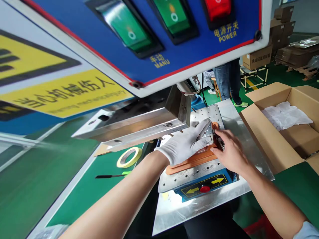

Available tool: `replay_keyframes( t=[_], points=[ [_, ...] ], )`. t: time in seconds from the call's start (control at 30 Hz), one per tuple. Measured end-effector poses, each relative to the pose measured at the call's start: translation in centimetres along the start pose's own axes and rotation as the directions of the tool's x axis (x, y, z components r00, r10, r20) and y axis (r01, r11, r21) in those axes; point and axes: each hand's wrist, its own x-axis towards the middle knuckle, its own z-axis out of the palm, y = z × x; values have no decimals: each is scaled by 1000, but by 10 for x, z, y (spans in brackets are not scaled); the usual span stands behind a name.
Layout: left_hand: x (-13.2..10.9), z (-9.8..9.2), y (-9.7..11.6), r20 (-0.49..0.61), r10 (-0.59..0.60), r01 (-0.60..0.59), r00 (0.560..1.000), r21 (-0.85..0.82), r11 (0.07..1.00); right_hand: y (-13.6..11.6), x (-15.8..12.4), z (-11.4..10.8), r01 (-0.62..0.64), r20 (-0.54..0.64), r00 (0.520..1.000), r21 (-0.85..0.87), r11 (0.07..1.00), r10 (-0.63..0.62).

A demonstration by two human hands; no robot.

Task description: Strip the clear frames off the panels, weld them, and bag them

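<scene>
1. A cardboard box [281, 132] holding white wrapping stands within easy reach.
2. A perforated steel plate [189, 176] sits beside the press head [139, 124], with an orange pad [184, 167] on it.
3. The gloved left hand [184, 142] lies open, pressing a small metal piece [206, 134] onto the pad, apparently to steady it.
4. The bare right hand [231, 152] grips that piece's dark edge.

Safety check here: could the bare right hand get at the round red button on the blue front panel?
Probably yes: the bare right hand is close behind the round red button, and only the edge of the perforated metal plate lies between them.
</scene>
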Motion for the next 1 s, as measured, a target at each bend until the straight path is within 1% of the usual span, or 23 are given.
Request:
replay_keyframes(
  t=[0.1,0.2,0.33,0.43,0.5,0.53,0.6,0.63,0.67,0.73,0.8,0.83,0.87,0.9,0.97,1.0],
  points=[
    [0,2,-1,65,27,-27,997,5,1000,1,5,-5,49,26,998,49,998,-50],
    [1,2,-1,62,30,-30,998,-2,1000,1,13,-9,40,50,998,8,999,-40],
    [4,0,1,80,-27,25,996,27,999,5,19,-14,53,70,996,-34,998,-51],
    [7,0,9,76,-71,67,995,48,997,6,13,-15,85,75,994,-77,993,-80],
    [5,1,16,37,-86,83,996,59,995,3,3,-12,150,12,989,-153,977,-150],
    [2,1,19,-5,-92,92,996,67,993,-1,-2,-10,192,-44,978,-191,963,-203],
    [-10,5,24,-135,-108,121,985,95,988,-10,-12,-4,296,-124,937,-221,929,-328],
    [-20,7,24,-213,-112,138,971,110,984,-16,-16,0,356,-129,913,-208,911,-386],
    [-32,10,23,-291,-110,151,950,122,981,-23,-17,4,416,-106,893,-181,891,-438],
    [-61,20,17,-421,-81,145,903,123,982,-36,-13,14,510,-15,857,-113,853,-514],
    [-92,31,4,-491,-56,100,869,64,993,-47,0,27,561,73,828,-75,824,-557],
    [-106,36,-5,-517,-87,94,852,-12,995,-53,8,35,583,113,811,-76,809,-574],
    [-118,42,-15,-540,-164,117,826,-121,986,-58,16,44,606,150,793,-97,790,-590],
    [-127,47,-25,-555,-276,163,785,-246,956,-62,23,52,627,180,777,-133,768,-603],
    [-137,56,-45,-543,-502,261,673,-461,848,-70,33,67,642,207,767,-235,730,-608],
    [-138,60,-53,-525,-571,289,631,-525,801,-72,36,72,634,205,773,-286,718,-601]
  ],
)
